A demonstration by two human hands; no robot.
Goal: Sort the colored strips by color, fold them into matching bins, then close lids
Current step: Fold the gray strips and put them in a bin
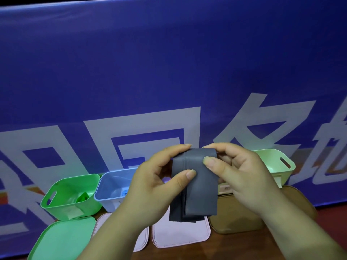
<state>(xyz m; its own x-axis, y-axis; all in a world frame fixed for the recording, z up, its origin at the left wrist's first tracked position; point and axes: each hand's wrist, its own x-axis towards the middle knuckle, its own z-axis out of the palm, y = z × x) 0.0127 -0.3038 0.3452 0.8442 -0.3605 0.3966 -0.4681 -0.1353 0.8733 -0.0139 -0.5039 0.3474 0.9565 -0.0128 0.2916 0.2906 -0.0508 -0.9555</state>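
A folded grey strip (197,186) hangs in the air above the table, held by both hands. My left hand (159,181) pinches its left edge with thumb on the front. My right hand (238,171) pinches the top right corner at the fold. At the left stands a green bin (73,207) with a green strip (82,197) inside. A light blue bin (110,192) is beside it, and a pale green bin (276,166) sits at the right behind my right hand. All three bins are open.
Lids lie in a row near the table's front: a green lid (63,239), a pink lid (139,243) partly under my left arm, a second pink lid (180,235), and a tan lid (238,216). A blue banner (169,72) fills the back.
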